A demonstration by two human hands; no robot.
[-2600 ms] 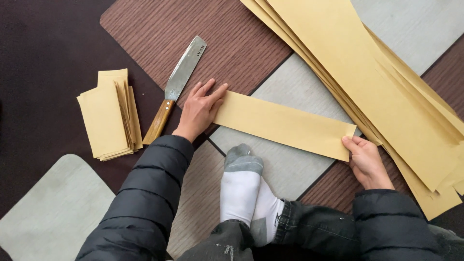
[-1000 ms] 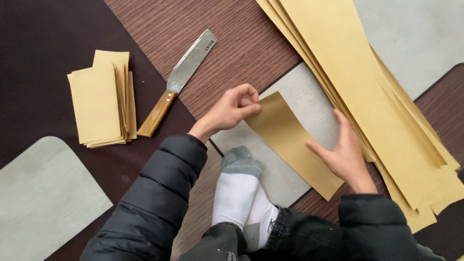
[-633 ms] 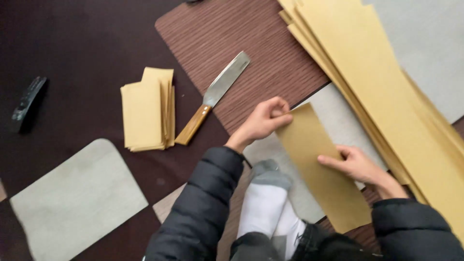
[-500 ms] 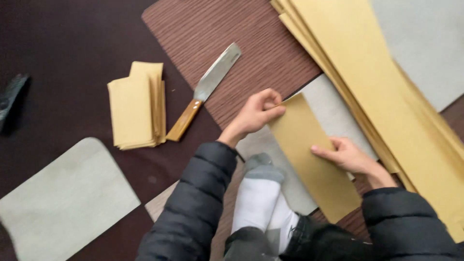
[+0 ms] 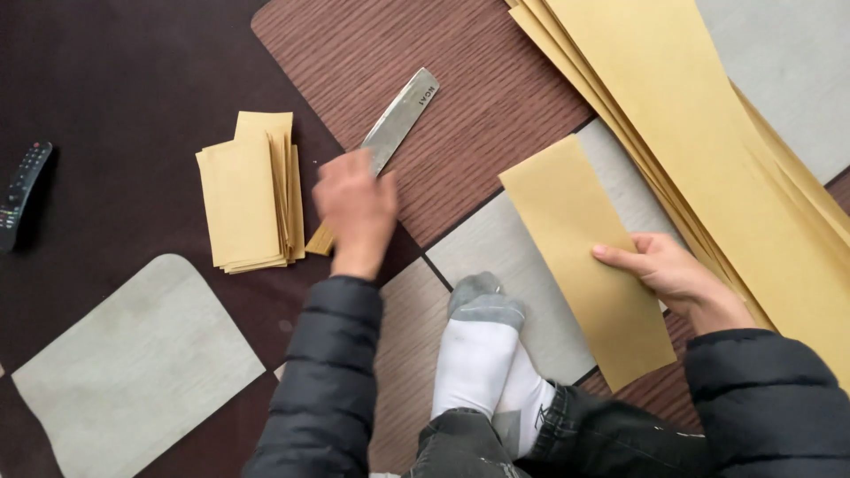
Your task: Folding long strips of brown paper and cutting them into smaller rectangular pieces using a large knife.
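Remote control point(image 5: 22, 190) at far left on dark floor point(image 5: 115, 80). Stack of small folded tan sheets point(image 5: 248, 195) left of knife point(image 5: 381, 146). Left hand point(image 5: 356, 211) blurred over the knife's wooden handle, fingers' state cannot tell. Folded tan paper strip point(image 5: 589, 257) pinned flat by right hand point(image 5: 677, 274), fingers together. Long tan sheets point(image 5: 708, 133) piled at right.
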